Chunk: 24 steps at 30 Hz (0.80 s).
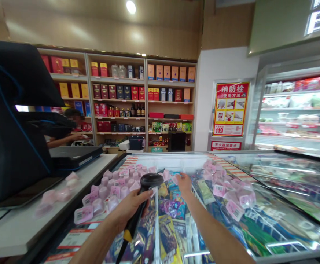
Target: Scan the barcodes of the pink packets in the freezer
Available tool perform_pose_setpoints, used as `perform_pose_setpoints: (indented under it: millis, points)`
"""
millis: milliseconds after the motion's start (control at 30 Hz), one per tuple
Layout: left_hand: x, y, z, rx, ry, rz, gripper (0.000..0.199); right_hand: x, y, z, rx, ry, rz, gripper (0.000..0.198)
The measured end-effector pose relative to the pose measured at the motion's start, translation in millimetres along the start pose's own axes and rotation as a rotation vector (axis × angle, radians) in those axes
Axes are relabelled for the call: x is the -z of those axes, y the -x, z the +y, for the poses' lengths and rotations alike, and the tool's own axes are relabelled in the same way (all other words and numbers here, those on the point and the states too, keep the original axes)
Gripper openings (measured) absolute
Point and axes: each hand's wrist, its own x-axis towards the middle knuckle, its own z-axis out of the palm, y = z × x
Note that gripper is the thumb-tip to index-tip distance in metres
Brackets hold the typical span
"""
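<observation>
My left hand (133,207) is wrapped round the handle of a black-and-yellow barcode scanner (152,179), its head raised above the glass top of a chest freezer (187,161). My right hand (184,185) reaches forward over the glass, fingers closed on a small pink cup (175,179), only partly visible. To the left of the scanner lies a group of similar pink cups (121,182), several with barcode labels showing. On the right side of the glass rests another group of labelled pink cups (225,189). Colourful ice-cream packets (173,209) show through the glass.
On the left, a white counter (94,176) carries a dark checkout machine (17,121) and a few pink cups (56,194). Behind it, a person (73,124) is partly hidden. Shelves of boxes (118,91) line the back wall; a lit display fridge (297,113) is at right.
</observation>
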Motion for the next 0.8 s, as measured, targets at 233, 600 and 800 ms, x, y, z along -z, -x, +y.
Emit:
perform_pose_setpoints:
  millis: [233, 600, 800]
  points:
    - [4.6, 6.6, 2.6, 0.044, 0.017, 0.073, 0.032, -29.2, 16.0, -12.0, 0.198, 0.454, -0.191, 0.034]
    - [-19.8, -4.8, 0.8, 0.023, 0.000, -0.075, 0.033, 110.5, -22.3, -37.8, 0.429, 1.034, -0.262, 0.040]
    - [-27.7, -8.8, -1.8, 0.021, 0.015, -0.130, 0.031, 178.8, -29.5, -47.4, 0.299, 1.450, -0.240, 0.025]
